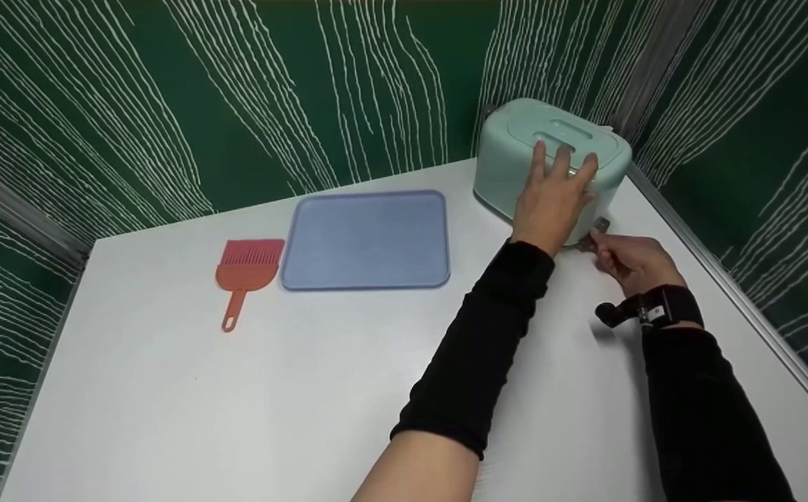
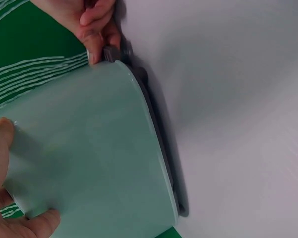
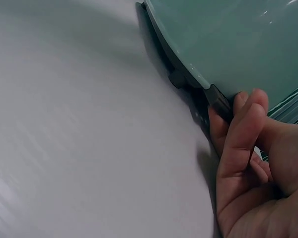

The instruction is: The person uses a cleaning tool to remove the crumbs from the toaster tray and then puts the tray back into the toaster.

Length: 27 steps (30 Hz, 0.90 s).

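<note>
A mint-green toaster [image 1: 515,157] with a lidded top stands at the table's back right. My left hand [image 1: 553,202] rests on it with spread, mostly straight fingers reaching over the top edge. In the left wrist view, fingertips [image 2: 47,220] press against its smooth green side. Low at the toaster's right end, my right hand [image 1: 634,261] pinches a small dark tab [image 3: 219,103] at the base between thumb and fingers. A dark rim runs along the toaster's underside, with a small foot [image 3: 177,79] near the tab.
A blue tray [image 1: 369,240] lies left of the toaster. Beside it is a dustpan-shaped orange tool [image 1: 247,277] with a pink comb-like part. Green panels [image 1: 236,90] with white wavy lines border the white table [image 1: 271,404] at the back and sides.
</note>
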Each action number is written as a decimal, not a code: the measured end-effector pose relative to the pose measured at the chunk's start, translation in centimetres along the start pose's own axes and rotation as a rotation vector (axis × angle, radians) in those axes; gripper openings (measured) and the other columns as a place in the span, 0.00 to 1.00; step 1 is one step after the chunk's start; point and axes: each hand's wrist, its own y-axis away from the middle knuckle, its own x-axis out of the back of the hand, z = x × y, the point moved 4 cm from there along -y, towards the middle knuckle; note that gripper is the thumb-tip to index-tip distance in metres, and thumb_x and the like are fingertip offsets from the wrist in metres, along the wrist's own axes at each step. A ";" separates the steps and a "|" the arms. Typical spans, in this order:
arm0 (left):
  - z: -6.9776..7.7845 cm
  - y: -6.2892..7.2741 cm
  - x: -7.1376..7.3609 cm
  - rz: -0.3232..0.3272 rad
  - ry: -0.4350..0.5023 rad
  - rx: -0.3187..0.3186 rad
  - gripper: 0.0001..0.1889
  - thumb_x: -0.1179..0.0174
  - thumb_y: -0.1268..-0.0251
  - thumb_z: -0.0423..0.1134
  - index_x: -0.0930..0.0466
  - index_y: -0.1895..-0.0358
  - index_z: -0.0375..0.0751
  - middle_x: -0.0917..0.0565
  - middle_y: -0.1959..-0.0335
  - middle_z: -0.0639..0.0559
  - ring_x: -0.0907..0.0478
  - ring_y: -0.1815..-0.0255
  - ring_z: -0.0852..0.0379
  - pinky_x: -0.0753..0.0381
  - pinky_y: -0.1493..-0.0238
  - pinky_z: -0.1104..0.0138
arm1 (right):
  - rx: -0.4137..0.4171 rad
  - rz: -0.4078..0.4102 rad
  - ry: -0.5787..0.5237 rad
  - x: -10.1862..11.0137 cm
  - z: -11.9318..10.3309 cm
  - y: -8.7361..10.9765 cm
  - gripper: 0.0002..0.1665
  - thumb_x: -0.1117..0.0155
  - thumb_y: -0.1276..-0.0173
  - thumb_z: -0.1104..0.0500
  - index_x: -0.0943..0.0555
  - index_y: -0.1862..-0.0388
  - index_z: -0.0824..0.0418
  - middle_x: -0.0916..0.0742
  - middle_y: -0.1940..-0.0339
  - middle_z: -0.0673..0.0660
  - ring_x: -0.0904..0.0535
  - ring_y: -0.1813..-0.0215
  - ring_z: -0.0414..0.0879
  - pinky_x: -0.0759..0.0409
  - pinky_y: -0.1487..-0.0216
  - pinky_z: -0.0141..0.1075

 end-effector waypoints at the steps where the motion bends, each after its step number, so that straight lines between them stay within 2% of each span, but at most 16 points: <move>1: 0.0 0.0 0.0 0.000 -0.008 -0.003 0.30 0.53 0.17 0.63 0.38 0.17 0.66 0.33 0.17 0.52 0.44 0.11 0.43 0.48 0.11 0.61 | 0.002 0.005 0.004 0.1 0.0 0.0 0.10 0.29 0.23 0.58 0.06 0.63 0.61 0.07 0.70 0.51 0.19 0.77 0.34 0.18 0.72 0.26; 7: 0.1 -0.1 -0.1 0.018 -0.026 -0.004 0.30 0.52 0.16 0.63 0.38 0.17 0.66 0.32 0.18 0.52 0.43 0.12 0.42 0.44 0.12 0.63 | 0.011 0.028 0.023 0.6 0.1 -0.6 0.11 0.28 0.24 0.57 0.06 0.63 0.61 0.08 0.71 0.52 0.19 0.77 0.33 0.19 0.73 0.25; 14: 0.1 -0.2 -0.1 0.016 -0.045 -0.011 0.30 0.53 0.16 0.63 0.38 0.17 0.66 0.32 0.18 0.53 0.43 0.12 0.44 0.51 0.10 0.58 | 0.019 0.069 0.060 0.9 0.0 -1.1 0.10 0.27 0.24 0.56 0.06 0.65 0.59 0.08 0.72 0.50 0.20 0.78 0.32 0.20 0.73 0.23; 20: 0.1 -0.3 -0.1 0.002 -0.061 -0.022 0.30 0.55 0.16 0.64 0.39 0.17 0.66 0.33 0.17 0.53 0.43 0.11 0.47 0.52 0.09 0.57 | 0.024 0.086 0.073 0.8 -0.1 -0.5 0.09 0.26 0.25 0.56 0.05 0.64 0.57 0.08 0.71 0.50 0.20 0.78 0.32 0.19 0.73 0.23; 27: 0.2 -0.2 -0.2 0.001 -0.075 -0.024 0.30 0.55 0.16 0.63 0.39 0.17 0.65 0.33 0.17 0.52 0.43 0.11 0.49 0.53 0.09 0.56 | 0.053 0.106 0.166 0.5 -0.1 0.7 0.10 0.25 0.26 0.51 0.05 0.62 0.55 0.09 0.74 0.47 0.21 0.80 0.33 0.20 0.73 0.24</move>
